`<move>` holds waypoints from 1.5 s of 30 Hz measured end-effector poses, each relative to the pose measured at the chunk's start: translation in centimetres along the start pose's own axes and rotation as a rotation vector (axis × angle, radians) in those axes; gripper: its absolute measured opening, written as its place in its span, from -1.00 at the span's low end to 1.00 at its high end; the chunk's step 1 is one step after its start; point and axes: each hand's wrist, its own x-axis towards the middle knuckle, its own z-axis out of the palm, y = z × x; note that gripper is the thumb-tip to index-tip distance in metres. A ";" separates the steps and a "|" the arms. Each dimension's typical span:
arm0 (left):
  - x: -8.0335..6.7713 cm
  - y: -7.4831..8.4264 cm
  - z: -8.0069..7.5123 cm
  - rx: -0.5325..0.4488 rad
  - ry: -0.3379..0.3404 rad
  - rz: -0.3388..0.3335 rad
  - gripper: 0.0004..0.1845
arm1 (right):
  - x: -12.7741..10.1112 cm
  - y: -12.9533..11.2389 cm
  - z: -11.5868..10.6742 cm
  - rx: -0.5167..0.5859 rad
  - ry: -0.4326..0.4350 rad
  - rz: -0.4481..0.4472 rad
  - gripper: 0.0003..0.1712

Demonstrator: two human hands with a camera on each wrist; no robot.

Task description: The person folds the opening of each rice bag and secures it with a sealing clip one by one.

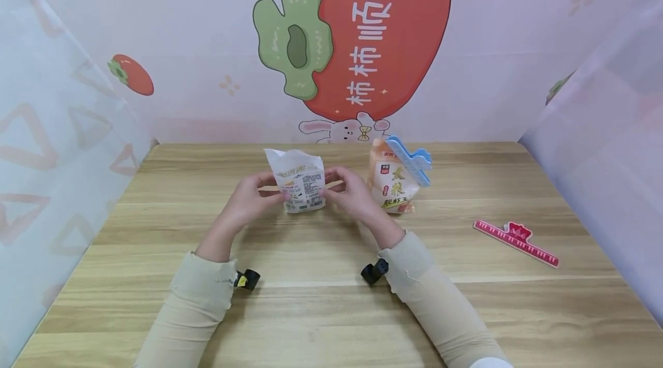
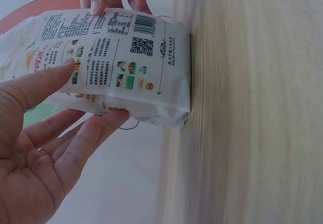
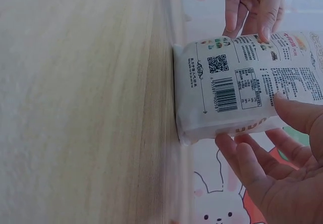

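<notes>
Your two sleeved forearms fill the bottom of the head view, each with a small black wrist camera. Beyond them, your left hand (image 1: 247,200) and right hand (image 1: 352,194) hold the white snack bag (image 1: 299,180) between them at the middle of the wooden table (image 1: 155,299). The bag stands upright: its long axis runs vertically, its base sits on the tabletop, and its crumpled top edge points up toward the back wall. The printed back panel faces you. Just right of the bag stands an orange snack bag (image 1: 392,182) with a blue clip (image 1: 409,159) clamped across its top. A red clip (image 1: 517,240) lies flat on the table, well apart to the right.

Your left wrist view shows the left hand (image 2: 40,148) with its thumb pressed on the printed panel of the white snack bag (image 2: 121,62) and its fingers curled behind the bag, so the hand grips the bag's left side. The bag's base meets the table (image 2: 252,108).

Your right wrist view shows the right hand (image 3: 282,163) gripping in the same way: thumb on the printed panel, fingers wrapped behind the white snack bag (image 3: 237,82). The barcode and QR code sit near the base, which rests on the table (image 3: 75,108).
</notes>
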 end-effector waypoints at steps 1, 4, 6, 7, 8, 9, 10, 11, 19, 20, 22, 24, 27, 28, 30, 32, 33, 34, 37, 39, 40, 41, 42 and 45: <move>0.0 0.0 0.0 0.002 0.000 0.000 -0.48 | 0.0 0.1 0.0 -0.001 -0.002 -0.007 -0.57; -0.2 0.0 0.1 0.003 -0.002 0.002 -0.49 | -0.1 0.3 0.0 -0.009 -0.006 -0.027 -0.55; -0.3 0.0 0.2 -0.003 -0.004 0.001 -0.49 | -0.2 0.4 0.0 -0.010 -0.009 -0.036 -0.56; -0.4 0.0 0.2 -0.009 -0.007 0.004 -0.49 | -0.2 0.4 0.0 -0.012 -0.010 -0.038 -0.56; -0.4 0.0 0.2 -0.012 -0.011 0.005 -0.49 | -0.3 0.4 0.0 -0.012 -0.011 -0.036 -0.56; -0.5 0.0 0.3 -0.016 -0.014 0.007 -0.49 | -0.4 0.4 0.0 -0.010 -0.014 -0.034 -0.58; -0.5 0.0 0.3 -0.020 -0.017 0.010 -0.49 | -0.5 0.4 0.0 -0.009 -0.015 -0.031 -0.58; -0.6 0.1 0.3 -0.021 -0.021 0.012 -0.50 | -0.7 0.4 0.0 -0.007 -0.016 -0.026 -0.58; -1.2 0.3 0.4 0.000 -0.052 0.023 -0.49 | -1.9 0.3 -0.2 -0.022 -0.038 -0.026 -0.52; -1.3 0.3 0.5 0.003 -0.056 0.022 -0.50 | -2.0 0.3 -0.2 -0.024 -0.041 -0.026 -0.52; -1.5 0.4 0.5 0.002 -0.063 0.023 -0.50 | -2.2 0.3 -0.3 -0.022 -0.049 -0.026 -0.53; -1.6 0.5 0.5 0.000 -0.069 0.029 -0.50 | -2.4 0.4 -0.4 -0.017 -0.055 -0.028 -0.54; -1.8 0.6 0.6 -0.012 -0.081 0.038 -0.51 | -2.6 0.5 -0.6 -0.015 -0.065 -0.037 -0.56; -1.9 0.7 0.7 -0.013 -0.085 0.046 -0.51 | -2.7 0.5 -0.7 -0.015 -0.069 -0.042 -0.57; -2.0 0.7 0.8 -0.012 -0.095 0.061 -0.52 | -2.9 0.6 -0.8 -0.021 -0.075 -0.046 -0.57; -2.0 0.7 0.9 -0.012 -0.105 0.073 -0.52 | -3.2 0.6 -0.9 -0.027 -0.079 -0.051 -0.57; -2.0 0.7 0.9 -0.011 -0.110 0.078 -0.52 | -3.3 0.6 -1.0 -0.028 -0.080 -0.054 -0.57; -2.0 0.7 0.9 -0.008 -0.113 0.084 -0.51 | -3.4 0.6 -1.0 -0.030 -0.081 -0.057 -0.57; -2.0 0.8 1.1 -0.009 -0.123 0.092 -0.51 | -3.8 0.7 -1.3 -0.036 -0.085 -0.071 -0.57; -2.2 0.9 1.2 -0.009 -0.130 0.099 -0.52 | -4.1 0.8 -1.4 -0.033 -0.089 -0.077 -0.58; -2.2 1.0 1.3 -0.012 -0.136 0.103 -0.53 | -4.2 0.9 -1.5 -0.034 -0.092 -0.081 -0.58; -2.3 1.0 1.3 -0.017 -0.142 0.102 -0.53 | -4.4 0.9 -1.6 -0.033 -0.094 -0.089 -0.57; -2.3 1.0 1.4 -0.019 -0.147 0.106 -0.53 | -4.5 1.0 -1.6 -0.032 -0.097 -0.095 -0.57; -2.4 1.1 1.7 -0.027 -0.170 0.105 -0.54 | -5.0 1.1 -1.9 -0.034 -0.101 -0.117 -0.57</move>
